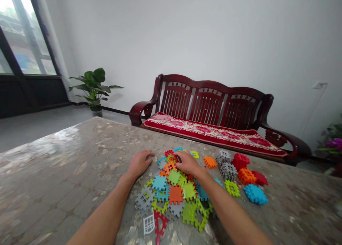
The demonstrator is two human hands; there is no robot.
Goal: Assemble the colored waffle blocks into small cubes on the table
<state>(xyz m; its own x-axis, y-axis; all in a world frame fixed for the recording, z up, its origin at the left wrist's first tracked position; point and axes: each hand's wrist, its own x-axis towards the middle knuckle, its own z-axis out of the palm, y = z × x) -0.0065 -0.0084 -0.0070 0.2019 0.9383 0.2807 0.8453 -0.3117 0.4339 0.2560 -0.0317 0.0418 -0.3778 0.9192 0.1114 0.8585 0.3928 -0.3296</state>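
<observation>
A heap of interlocking plastic building tiles lies on the table between my forearms, with an orange tile (pixel 175 194), a blue tile (pixel 159 182) and a green tile (pixel 189 190) among them. My right hand (pixel 187 162) reaches over the far part of the heap. Its thumb and fingers close around a dark red tile (pixel 176 158), which is partly hidden. Just left of the heap, my left hand (pixel 141 163) rests on the table, fingers bent and thumb apart, holding nothing. A white window-grid piece (pixel 149 224) and a red frame piece (pixel 160 226) lie at the near end.
Right of my right arm are stacks of grey tiles (pixel 228 171), red tiles (pixel 240 161), orange tiles (pixel 246 175) and blue tiles (pixel 255 194). A patterned cloth covers the table (pixel 66 177). Beyond it stand a wooden bench (pixel 205 102) and a potted plant (pixel 93 84).
</observation>
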